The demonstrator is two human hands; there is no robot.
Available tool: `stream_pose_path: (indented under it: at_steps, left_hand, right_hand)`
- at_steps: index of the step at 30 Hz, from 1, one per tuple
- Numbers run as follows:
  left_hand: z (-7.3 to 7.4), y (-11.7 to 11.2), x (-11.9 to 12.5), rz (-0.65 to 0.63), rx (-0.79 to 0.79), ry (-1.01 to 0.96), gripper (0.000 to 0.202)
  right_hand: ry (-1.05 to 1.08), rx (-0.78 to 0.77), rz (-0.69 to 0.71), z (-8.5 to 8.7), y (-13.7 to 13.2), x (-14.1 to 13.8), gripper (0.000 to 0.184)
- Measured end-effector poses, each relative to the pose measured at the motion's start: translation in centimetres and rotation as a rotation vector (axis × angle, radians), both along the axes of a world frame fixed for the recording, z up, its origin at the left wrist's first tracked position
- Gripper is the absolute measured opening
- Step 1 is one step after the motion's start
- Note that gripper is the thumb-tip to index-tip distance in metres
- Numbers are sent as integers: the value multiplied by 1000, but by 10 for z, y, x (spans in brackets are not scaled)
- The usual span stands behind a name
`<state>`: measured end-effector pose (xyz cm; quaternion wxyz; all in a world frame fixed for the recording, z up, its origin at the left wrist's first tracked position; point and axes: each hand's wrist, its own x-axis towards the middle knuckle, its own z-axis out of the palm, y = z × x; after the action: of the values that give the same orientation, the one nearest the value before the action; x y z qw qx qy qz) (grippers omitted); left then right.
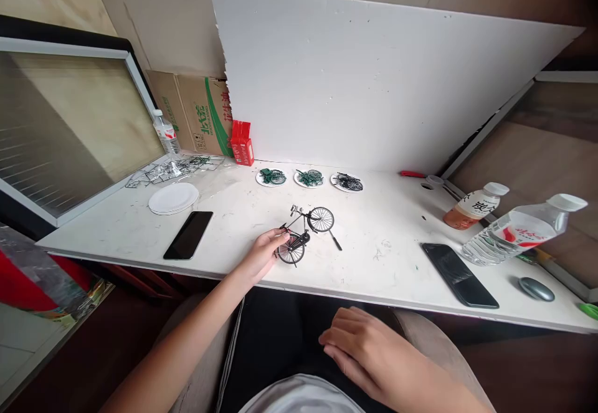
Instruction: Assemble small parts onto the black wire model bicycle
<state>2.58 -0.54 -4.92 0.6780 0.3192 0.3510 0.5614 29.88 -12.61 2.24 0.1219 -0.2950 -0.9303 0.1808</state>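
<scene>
A small black model bicycle [306, 237] lies tilted on the white table, its spoked wheels pointing up-right and down-left. My left hand [264, 252] pinches it near the saddle and rear wheel, with thumb and fingers closed. Beside the front wheel is a short black stick-like piece [335, 240]; whether it is joined to the bicycle I cannot tell. My right hand [357, 344] hangs over my lap in front of the table edge, fingers loosely curled together, with nothing visible in it.
Three small white plates at the back hold green parts [271, 177], more green parts [309, 179] and black parts [348, 182]. Phones [188, 235] [460, 275] flank the work area. Bottles [518, 229] [475, 206] and a mouse [536, 288] stand right; stacked plates [173, 198] lie left.
</scene>
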Motion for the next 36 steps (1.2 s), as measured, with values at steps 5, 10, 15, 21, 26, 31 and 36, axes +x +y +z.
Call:
stream_pose_path:
  at_steps: [5, 10, 15, 21, 26, 31, 36]
  left_hand:
    - [2, 2, -1, -29, 5, 7, 33]
    - [18, 5, -14, -144, -29, 4, 27]
    - [27, 9, -23, -95, -13, 61, 27]
    - [22, 20, -21, -98, -14, 127, 33]
    - [21, 31, -20, -64, 36, 230, 39]
    - [16, 34, -17, -29, 122, 260, 39]
    - [13, 32, -17, -47, 168, 312, 38]
  right_hand:
    - [203, 216, -170, 8, 66, -6, 27]
    - [390, 146, -305, -16, 116, -24, 34]
    - [337, 256, -257, -25, 134, -38, 48]
    - [268, 370, -215, -37, 146, -39, 51]
    - [297, 339, -207, -49, 152, -42, 48]
    - [281, 329, -213, -56, 154, -45, 45]
    - [316, 319, -234, -57, 155, -50, 36]
